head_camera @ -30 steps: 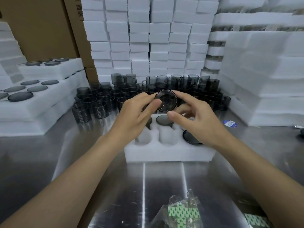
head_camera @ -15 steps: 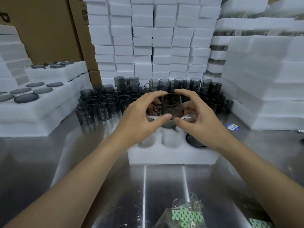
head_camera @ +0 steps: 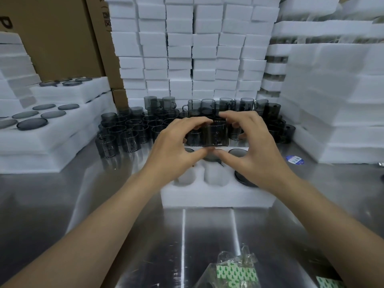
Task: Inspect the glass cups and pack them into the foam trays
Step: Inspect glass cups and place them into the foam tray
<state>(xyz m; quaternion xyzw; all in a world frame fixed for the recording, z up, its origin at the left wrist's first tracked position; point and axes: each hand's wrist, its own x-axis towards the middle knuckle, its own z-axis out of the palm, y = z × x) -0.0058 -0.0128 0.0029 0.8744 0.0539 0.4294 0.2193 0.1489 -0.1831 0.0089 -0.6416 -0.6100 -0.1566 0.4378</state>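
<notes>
A smoky grey glass cup [head_camera: 216,135] is held upright above the white foam tray [head_camera: 216,194]. My left hand [head_camera: 176,145] grips its left side, thumb under the base and fingers over the rim. My right hand [head_camera: 252,144] grips its right side the same way. The tray lies on the steel table, with dark cups sunk in some pockets [head_camera: 239,152] and two near pockets [head_camera: 214,173] showing bare foam. Behind the tray stand several loose grey cups [head_camera: 128,134].
Filled foam trays [head_camera: 41,129] are stacked at left, foam stacks [head_camera: 342,113] at right and a wall of foam blocks [head_camera: 193,48] behind. Cardboard boxes [head_camera: 58,38] stand at back left. A plastic bag with green-printed packets [head_camera: 234,271] lies at the table's near edge. A blue sticker [head_camera: 295,160] lies at right.
The cup has turned from mouth-toward-me to upright, seen side-on. Both hands stayed on it, shifting their fingers around it.
</notes>
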